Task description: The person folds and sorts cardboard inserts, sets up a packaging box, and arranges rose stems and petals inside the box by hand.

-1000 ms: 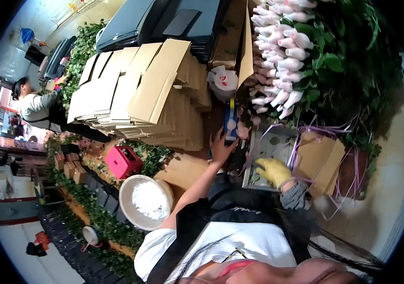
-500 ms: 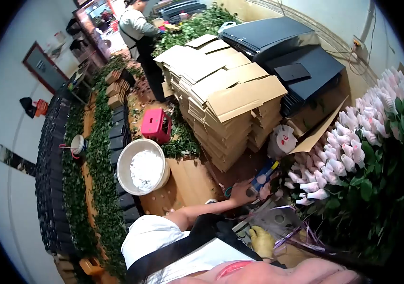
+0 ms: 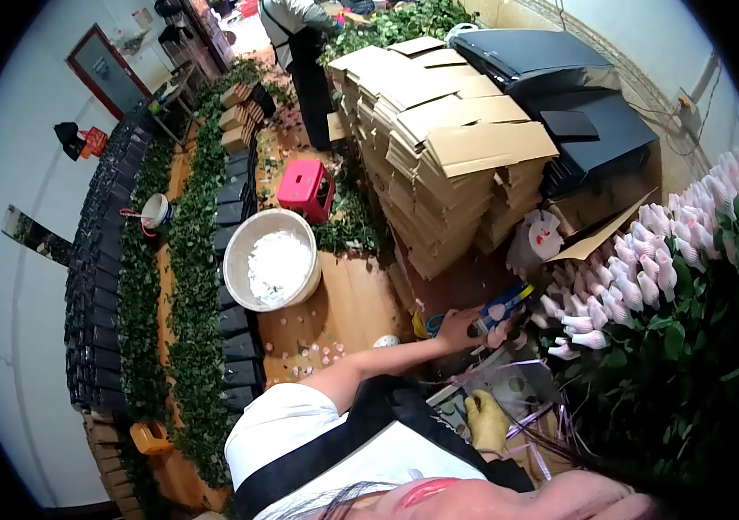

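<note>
My bare left hand [image 3: 459,329] reaches over the work surface with curled fingers. It lies against a long blue thing with a yellow end [image 3: 506,303] and some pinkish pieces; what it grips is hidden. Teal handle-like loops [image 3: 432,324] sit beside the wrist. Below, my right hand [image 3: 485,420] wears a yellow glove, its fingers bent; anything inside them is too small to make out. A clear plastic sheet [image 3: 517,379] lies between the hands, and purple ribbon strands [image 3: 536,419] run past the glove. Roses in pale pink net sleeves [image 3: 621,290] stand close on the right.
Stacked flat cardboard [image 3: 473,143] rises ahead, with dark boxes [image 3: 599,143] behind it. A white tub [image 3: 229,276] of white pieces and a pink stool [image 3: 304,186] stand on the floor. Rows of greenery [image 3: 200,329] line the left. Another person [image 3: 304,69] stands at the back.
The view has shifted, so the surroundings sit higher and farther right in the picture. Both my hands keep nearly the same places beside the blue thing and the plastic sheet.
</note>
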{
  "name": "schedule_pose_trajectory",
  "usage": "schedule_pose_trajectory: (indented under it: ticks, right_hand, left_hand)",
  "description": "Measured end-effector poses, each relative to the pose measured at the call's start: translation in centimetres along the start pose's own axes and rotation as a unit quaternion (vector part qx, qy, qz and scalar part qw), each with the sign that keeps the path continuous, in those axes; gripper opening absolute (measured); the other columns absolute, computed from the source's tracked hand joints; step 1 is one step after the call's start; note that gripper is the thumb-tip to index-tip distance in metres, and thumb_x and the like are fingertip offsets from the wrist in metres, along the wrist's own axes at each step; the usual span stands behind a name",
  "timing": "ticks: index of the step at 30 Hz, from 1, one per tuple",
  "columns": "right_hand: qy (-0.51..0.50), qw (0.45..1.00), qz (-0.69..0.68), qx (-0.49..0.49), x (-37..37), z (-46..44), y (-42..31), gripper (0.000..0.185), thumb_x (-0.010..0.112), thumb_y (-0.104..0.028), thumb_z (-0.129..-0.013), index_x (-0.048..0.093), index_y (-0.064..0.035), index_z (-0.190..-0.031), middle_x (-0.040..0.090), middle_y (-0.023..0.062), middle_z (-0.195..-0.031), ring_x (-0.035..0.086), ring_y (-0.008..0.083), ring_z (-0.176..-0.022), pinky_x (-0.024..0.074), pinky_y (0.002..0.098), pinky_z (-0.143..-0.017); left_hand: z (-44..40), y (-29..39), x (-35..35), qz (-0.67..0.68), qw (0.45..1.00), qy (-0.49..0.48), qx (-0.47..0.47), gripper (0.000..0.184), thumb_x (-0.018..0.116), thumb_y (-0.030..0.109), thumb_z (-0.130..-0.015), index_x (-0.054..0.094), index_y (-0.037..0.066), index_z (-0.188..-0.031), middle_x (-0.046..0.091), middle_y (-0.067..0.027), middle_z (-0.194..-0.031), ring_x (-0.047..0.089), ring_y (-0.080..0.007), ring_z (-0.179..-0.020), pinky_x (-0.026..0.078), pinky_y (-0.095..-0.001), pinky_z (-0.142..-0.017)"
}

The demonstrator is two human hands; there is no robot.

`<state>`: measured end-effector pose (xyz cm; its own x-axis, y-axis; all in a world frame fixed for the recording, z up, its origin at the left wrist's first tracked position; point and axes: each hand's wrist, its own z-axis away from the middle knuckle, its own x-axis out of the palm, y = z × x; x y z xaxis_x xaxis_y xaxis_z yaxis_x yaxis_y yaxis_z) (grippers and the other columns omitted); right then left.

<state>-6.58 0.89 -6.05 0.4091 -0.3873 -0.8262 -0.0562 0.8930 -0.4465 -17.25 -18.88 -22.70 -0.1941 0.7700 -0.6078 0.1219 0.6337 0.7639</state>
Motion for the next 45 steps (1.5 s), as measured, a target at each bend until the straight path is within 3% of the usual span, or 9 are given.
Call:
schedule_pose_trajectory:
  ticks: [13, 22, 28, 33, 37, 38, 39, 42, 45]
  right_hand:
    - [0.189, 0.979, 0.075, -0.023, -2.0, 0.7, -4.0, 0.062, 0.073, -0.017, -0.077, 0.052, -0.0037, -0.134, 0.060, 0.0192, -0.124, 0.055, 0.0381, -0.115, 0.0445, 0.0452, -0.098]
    - [0.351, 0.909, -0.053, 0.219, -1.3, 9.2, -7.0, 0.056, 0.069, -0.010, -0.081, 0.052, -0.0013, -0.133, 0.057, 0.0211, -0.129, 0.052, 0.0399, -0.120, 0.0408, 0.0465, -0.104]
    - [0.473, 0.780, -0.070, 0.403, -1.3, 19.5, -2.0, 0.051, 0.065, -0.014, -0.092, 0.048, -0.0017, -0.139, 0.056, 0.0194, -0.133, 0.053, 0.0354, -0.123, 0.0422, 0.0405, -0.104]
    - [0.579, 0.656, -0.362, 0.323, -0.2, 24.6, 11.7, 0.045, 0.061, -0.017, -0.097, 0.049, 0.0028, -0.135, 0.058, 0.0143, -0.131, 0.053, 0.0211, -0.122, 0.0394, 0.0321, -0.106]
    - [0.525, 0.581, -0.550, 0.291, 1.9, 22.2, 21.9, 0.043, 0.061, -0.015, -0.097, 0.048, 0.0024, -0.134, 0.057, 0.0121, -0.127, 0.056, 0.0223, -0.113, 0.0416, 0.0299, -0.101]
    - [0.392, 0.825, -0.213, 0.347, 4.2, 21.9, 24.4, 0.045, 0.060, -0.016, -0.097, 0.047, 0.0023, -0.136, 0.054, 0.0162, -0.132, 0.055, 0.0278, -0.117, 0.0410, 0.0321, -0.102]
    - [0.191, 0.909, 0.169, 0.331, 7.3, 21.1, 26.8, 0.047, 0.060, -0.016, -0.097, 0.046, 0.0022, -0.137, 0.051, 0.0203, -0.137, 0.054, 0.0333, -0.120, 0.0403, 0.0343, -0.104]
    - [0.489, 0.760, -0.290, 0.315, 10.3, 18.7, 25.3, 0.055, 0.054, -0.021, -0.098, 0.036, 0.0028, -0.145, 0.036, 0.0289, -0.148, 0.037, 0.0419, -0.136, 0.0314, 0.0398, -0.111]
    - [0.432, 0.715, -0.444, 0.322, 6.3, 21.2, 22.4, 0.056, 0.053, -0.020, -0.098, 0.034, 0.0031, -0.145, 0.039, 0.0265, -0.147, 0.037, 0.0375, -0.137, 0.0314, 0.0371, -0.112]
  left_hand:
    - [1.9, -1.9, -9.9, -0.088, 0.989, -0.119, 0.025, 0.087, 0.077, 0.044, -0.074, 0.041, -0.005, -0.136, 0.042, -0.0315, -0.138, 0.039, -0.0461, -0.131, 0.034, -0.0508, -0.108]
    - [4.2, -1.6, -7.1, -0.166, 0.949, -0.254, 0.081, 0.099, 0.070, 0.056, -0.079, 0.030, -0.008, -0.144, 0.024, -0.0340, -0.151, 0.021, -0.0501, -0.141, 0.019, -0.0552, -0.116]
    - [4.8, 11.6, -12.3, 0.030, 0.942, -0.309, 0.129, 0.020, 0.067, 0.018, -0.088, 0.068, 0.003, -0.102, 0.069, -0.0148, -0.096, 0.065, -0.0323, -0.092, 0.050, -0.0391, -0.084]
    - [12.7, 25.3, -4.6, 0.281, 0.761, -0.571, 0.129, 0.018, 0.058, 0.011, -0.095, 0.065, -0.002, -0.105, 0.067, -0.0149, -0.096, 0.067, -0.0244, -0.088, 0.051, -0.0312, -0.080]
    - [19.7, 30.1, 12.4, 0.203, 0.866, -0.412, 0.195, 0.044, 0.059, 0.027, -0.094, 0.048, -0.008, -0.118, 0.054, -0.0375, -0.112, 0.053, -0.0528, -0.104, 0.045, -0.0537, -0.090]
    - [20.0, 29.5, 17.0, 0.157, 0.873, -0.446, 0.118, 0.058, 0.059, 0.036, -0.092, 0.044, -0.012, -0.120, 0.048, -0.0419, -0.116, 0.050, -0.0559, -0.105, 0.044, -0.0550, -0.092]
    - [21.0, 28.2, 21.3, 0.084, 0.894, -0.433, 0.073, 0.073, 0.060, 0.047, -0.090, 0.042, -0.015, -0.124, 0.048, -0.0409, -0.122, 0.048, -0.0563, -0.111, 0.041, -0.0552, -0.097]
    - [23.2, 30.0, 22.5, -0.039, 0.933, -0.357, -0.004, 0.087, 0.067, 0.053, -0.083, 0.041, -0.016, -0.129, 0.056, -0.0339, -0.122, 0.051, -0.0505, -0.117, 0.042, -0.0477, -0.104]
    - [19.4, 31.1, 19.9, 0.096, 0.867, -0.478, -0.104, 0.081, 0.075, 0.045, -0.080, 0.043, -0.014, -0.127, 0.063, -0.0234, -0.101, 0.060, -0.0329, -0.094, 0.050, -0.0408, -0.083]
